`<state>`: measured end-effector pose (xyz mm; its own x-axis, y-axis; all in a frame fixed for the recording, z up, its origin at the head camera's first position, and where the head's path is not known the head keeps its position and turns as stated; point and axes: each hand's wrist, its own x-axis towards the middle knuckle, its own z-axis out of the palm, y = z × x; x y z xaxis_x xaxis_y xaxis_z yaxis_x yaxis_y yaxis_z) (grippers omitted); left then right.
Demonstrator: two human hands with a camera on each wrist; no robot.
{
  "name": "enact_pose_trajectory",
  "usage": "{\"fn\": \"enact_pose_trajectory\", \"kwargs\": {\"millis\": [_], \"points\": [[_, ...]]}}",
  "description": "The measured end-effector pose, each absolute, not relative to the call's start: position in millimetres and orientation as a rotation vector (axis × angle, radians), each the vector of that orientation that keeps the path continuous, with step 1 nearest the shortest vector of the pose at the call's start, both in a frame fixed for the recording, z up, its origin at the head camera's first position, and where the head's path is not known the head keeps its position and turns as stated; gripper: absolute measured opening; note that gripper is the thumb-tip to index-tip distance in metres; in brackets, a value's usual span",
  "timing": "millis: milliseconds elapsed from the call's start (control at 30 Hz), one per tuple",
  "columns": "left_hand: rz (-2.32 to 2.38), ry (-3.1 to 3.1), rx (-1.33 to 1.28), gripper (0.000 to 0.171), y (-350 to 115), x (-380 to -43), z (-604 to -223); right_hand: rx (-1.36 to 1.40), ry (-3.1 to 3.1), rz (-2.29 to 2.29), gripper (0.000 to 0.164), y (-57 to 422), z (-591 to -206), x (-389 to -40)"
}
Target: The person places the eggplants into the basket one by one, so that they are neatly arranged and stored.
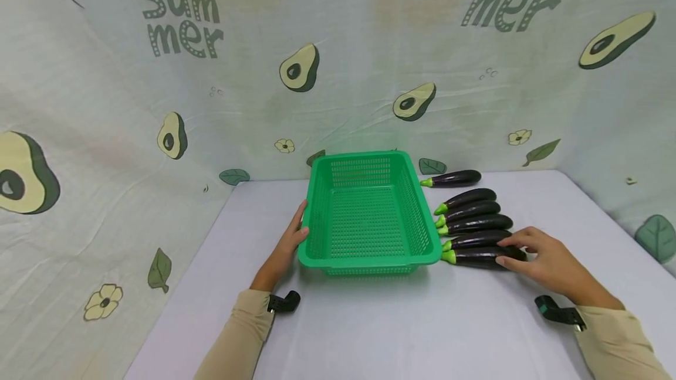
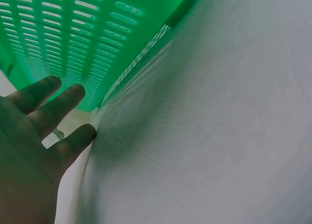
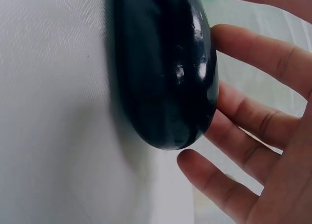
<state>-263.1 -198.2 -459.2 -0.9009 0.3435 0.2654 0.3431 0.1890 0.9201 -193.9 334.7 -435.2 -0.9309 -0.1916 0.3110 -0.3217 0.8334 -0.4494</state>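
Note:
A green plastic basket (image 1: pixel 369 263) with slotted walls stands tilted toward me on the white table, nothing in it. At its left side is my left hand (image 1: pixel 291 236), thumb at the rim and straight fingers along the outer wall; in the left wrist view those fingers (image 2: pixel 63 104) spread beside the slots. My right hand (image 1: pixel 536 254) is over the rounded end of the nearest eggplant (image 1: pixel 477 257), thumb on the near side, index finger beyond. In the right wrist view its fingers (image 3: pixel 258 50) are spread and only slightly bent around the dark, glossy end (image 3: pixel 165 87).
Several more eggplants (image 1: pixel 477 223) lie in a row behind the nearest one, green stems toward the basket. Another eggplant (image 1: pixel 458 178) lies apart at the table's back edge. A cloth with avocado prints (image 1: pixel 343 16) hangs behind and beside the white table (image 1: pixel 369 333).

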Motion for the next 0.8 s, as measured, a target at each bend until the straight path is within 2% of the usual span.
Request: {"fn": "enact_pose_trajectory", "kwargs": {"millis": [167,500,800], "points": [[1.882,2.405,0.697,0.068,-198.8,-263.7,-457.6,0.421,-2.751,0.692,0.035,334.6,-433.6,-194.0],[1.853,2.423,0.696,0.067,-198.1,-260.1,-455.3,0.431,-2.929,0.621,0.055,334.7,-434.6,-194.5],[1.857,2.428,0.689,0.069,-198.5,-259.2,-454.7,0.517,-2.892,0.635,0.047,335.3,-435.5,-195.2]]}}
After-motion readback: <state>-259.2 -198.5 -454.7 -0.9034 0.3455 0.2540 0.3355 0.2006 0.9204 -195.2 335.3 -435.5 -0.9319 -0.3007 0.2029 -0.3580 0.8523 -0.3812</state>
